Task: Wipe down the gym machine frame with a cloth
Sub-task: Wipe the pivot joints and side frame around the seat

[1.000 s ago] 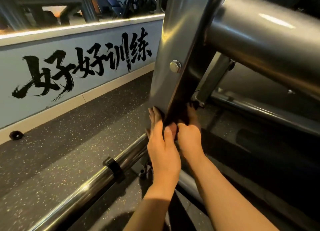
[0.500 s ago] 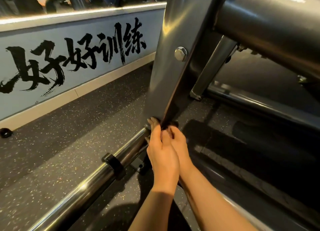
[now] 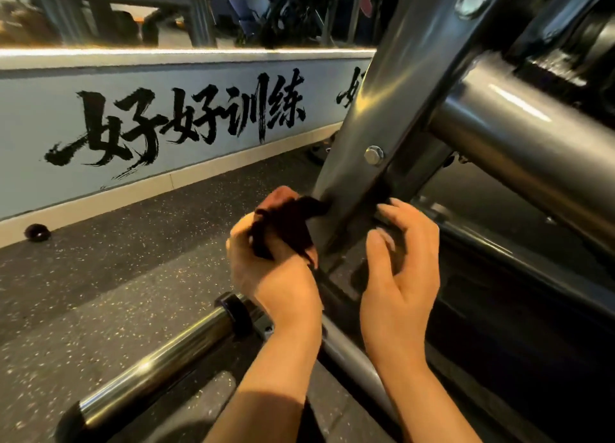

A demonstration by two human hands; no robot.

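Both hands at frame (image 3: 382, 116), left hand (image 3: 273, 269) gripping cloth (image 3: 286, 223)

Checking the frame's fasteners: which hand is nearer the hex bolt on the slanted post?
Right. The right hand lies just below the hex bolt, at the post's dark side; the left hand, gripping the cloth, is lower-left.

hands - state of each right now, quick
Left hand: grips the dark cloth.
Right hand: open, fingers loosely curled at the grey frame post, holding nothing.
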